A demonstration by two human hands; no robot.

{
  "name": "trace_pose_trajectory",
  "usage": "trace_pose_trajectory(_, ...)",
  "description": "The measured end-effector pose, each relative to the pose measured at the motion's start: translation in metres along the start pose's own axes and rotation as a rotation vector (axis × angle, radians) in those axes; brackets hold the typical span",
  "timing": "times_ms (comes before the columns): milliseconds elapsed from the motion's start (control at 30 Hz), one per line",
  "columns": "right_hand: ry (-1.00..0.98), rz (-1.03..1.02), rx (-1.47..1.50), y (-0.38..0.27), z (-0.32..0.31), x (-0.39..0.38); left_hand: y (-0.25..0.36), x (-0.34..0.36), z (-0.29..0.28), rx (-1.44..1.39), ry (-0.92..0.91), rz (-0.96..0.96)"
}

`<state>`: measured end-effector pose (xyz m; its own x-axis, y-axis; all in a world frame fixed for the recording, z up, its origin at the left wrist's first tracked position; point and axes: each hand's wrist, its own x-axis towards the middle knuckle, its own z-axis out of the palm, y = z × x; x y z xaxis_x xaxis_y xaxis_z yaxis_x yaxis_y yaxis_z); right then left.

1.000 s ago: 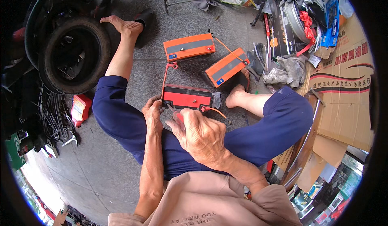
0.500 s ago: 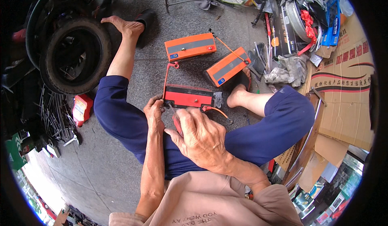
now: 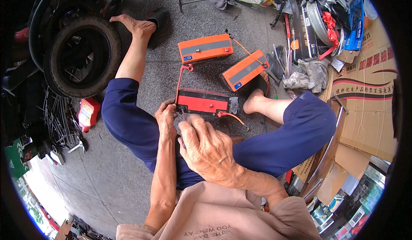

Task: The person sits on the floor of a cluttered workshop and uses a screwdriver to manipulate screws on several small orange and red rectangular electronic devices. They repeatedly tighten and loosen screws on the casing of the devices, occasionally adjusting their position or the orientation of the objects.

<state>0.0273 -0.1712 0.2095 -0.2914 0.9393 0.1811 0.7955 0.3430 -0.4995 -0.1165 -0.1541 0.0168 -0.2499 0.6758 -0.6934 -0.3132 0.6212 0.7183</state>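
My left hand (image 3: pixel 166 117) has its fingers closed at the left end of a red battery (image 3: pixel 197 102) with a black edge, where a red cable (image 3: pixel 179 86) meets it. My right hand (image 3: pixel 206 152) is wrapped round a screwdriver, whose handle is mostly hidden and whose shaft (image 3: pixel 184 114) points at that same left-end terminal. An orange cable (image 3: pixel 236 119) leaves the battery's right end. Beyond it lie two orange batteries with grey stripes, one (image 3: pixel 206 44) at the back and one (image 3: pixel 240 74) to the right, with a cable (image 3: pixel 242 44) linking them.
My legs are spread round the batteries. Black tyres (image 3: pixel 81 29), a red container (image 3: pixel 89 113) and a pile of thin rods are at the left. A metal-legged frame (image 3: pixel 199 1) stands at the back. Mixed clutter (image 3: pixel 309 77) and large cardboard (image 3: pixel 365 120) fill the right side.
My right hand has turned and shifted a little left, covering more of the screwdriver handle. My left hand stays at the terminal. The whole view has shifted slightly.
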Motion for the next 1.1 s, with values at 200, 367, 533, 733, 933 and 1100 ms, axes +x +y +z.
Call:
trace_pose_trajectory(200, -0.053, 0.062, -0.056, 0.000, 0.005, -0.008, 0.006, -0.002, 0.003, 0.057, 0.028, -0.015)
trace_pose_trajectory(367, 0.018, 0.004, -0.030, 0.000, -0.006, 0.006, 0.009, -0.007, 0.005, 0.069, -0.015, 0.044)
trace_pose_trajectory(533, -0.026, -0.002, -0.021, -0.002, 0.004, -0.002, -0.005, 0.006, -0.003, -0.009, -0.010, -0.034)
trace_pose_trajectory(733, 0.027, 0.045, -0.019, 0.006, 0.002, 0.004, 0.003, 0.000, 0.002, 0.051, -0.022, 0.057)
trace_pose_trajectory(933, -0.048, -0.004, 0.122, 0.008, -0.005, 0.005, 0.004, -0.001, 0.004, 0.003, 0.000, 0.039)
trace_pose_trajectory(1100, -0.019, 0.096, 0.078, 0.013, 0.003, -0.004, 0.004, 0.001, 0.005, 0.010, 0.061, -0.038)
